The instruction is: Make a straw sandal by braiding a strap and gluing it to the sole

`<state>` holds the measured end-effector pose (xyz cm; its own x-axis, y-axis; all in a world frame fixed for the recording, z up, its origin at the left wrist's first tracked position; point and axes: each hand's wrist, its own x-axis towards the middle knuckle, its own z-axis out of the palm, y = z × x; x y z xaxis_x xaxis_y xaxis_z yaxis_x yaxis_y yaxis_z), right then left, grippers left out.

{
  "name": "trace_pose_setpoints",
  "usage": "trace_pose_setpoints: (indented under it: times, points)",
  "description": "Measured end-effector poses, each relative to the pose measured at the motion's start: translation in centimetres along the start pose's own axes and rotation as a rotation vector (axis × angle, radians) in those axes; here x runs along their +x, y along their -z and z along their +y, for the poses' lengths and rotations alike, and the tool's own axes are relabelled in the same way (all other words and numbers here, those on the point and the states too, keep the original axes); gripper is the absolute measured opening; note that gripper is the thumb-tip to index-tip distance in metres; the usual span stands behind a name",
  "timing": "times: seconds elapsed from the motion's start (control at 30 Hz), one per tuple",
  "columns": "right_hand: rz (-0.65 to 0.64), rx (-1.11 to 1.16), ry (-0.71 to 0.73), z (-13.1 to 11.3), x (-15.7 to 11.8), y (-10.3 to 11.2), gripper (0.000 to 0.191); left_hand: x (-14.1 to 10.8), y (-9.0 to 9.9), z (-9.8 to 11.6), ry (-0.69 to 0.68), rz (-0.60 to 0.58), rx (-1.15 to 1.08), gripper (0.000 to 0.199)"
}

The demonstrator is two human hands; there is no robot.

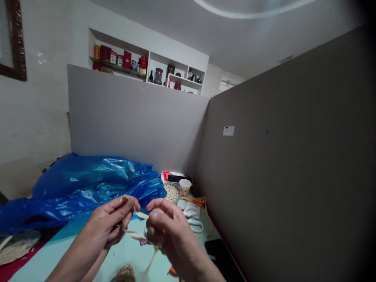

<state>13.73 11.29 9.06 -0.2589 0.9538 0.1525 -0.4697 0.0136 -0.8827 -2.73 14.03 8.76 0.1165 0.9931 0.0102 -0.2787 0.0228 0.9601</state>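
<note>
A pale, flat ribbon-like strip [142, 215] runs between my two hands above the light table, with one length looping below and a tail hanging down. My left hand [110, 221] is closed in a pinch on the strip, and a small brown piece shows at its fingertips. On the right side of the strip, my right hand [169, 227] is closed around it, with the index finger bent toward the left hand. The fingers partly hide what lies inside both grips. A fuzzy brown bundle [125, 273] shows at the bottom edge, below the hands.
A crumpled blue plastic bag [96, 180] covers the back left. Behind my right hand are white-handled scissors [196, 225], a paper cup [185, 185] and a woven basket [173, 194]. A black flat object [221, 256] lies at right. Grey partitions [138, 121] enclose the table.
</note>
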Motion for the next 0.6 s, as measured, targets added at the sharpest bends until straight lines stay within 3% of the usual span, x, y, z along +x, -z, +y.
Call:
trace_pose_setpoints:
  times: [0.17, 0.4, 0.5, 0.6]
  points:
    - [-0.204, -0.261, -0.103, -0.9, -0.5, 0.1, 0.041, -0.6, -0.1, 0.3, 0.015, 0.052, -0.088, 0.053]
    - [-0.316, -0.221, -0.048, -1.0, -0.7, 0.9, 0.034, -0.1, 0.3, 2.3, -0.042, 0.149, -0.156, 0.054]
    - [-0.365, -0.472, -0.05, -1.5, -1.3, 0.6, 0.046, -0.1, 0.4, 2.6, -0.059, 0.162, -0.187, 0.051]
    - [-0.361, -0.848, 0.105, -2.5, -2.1, -0.1, 0.041, -0.1, 0.6, 2.6, -0.075, 0.164, -0.215, 0.047]
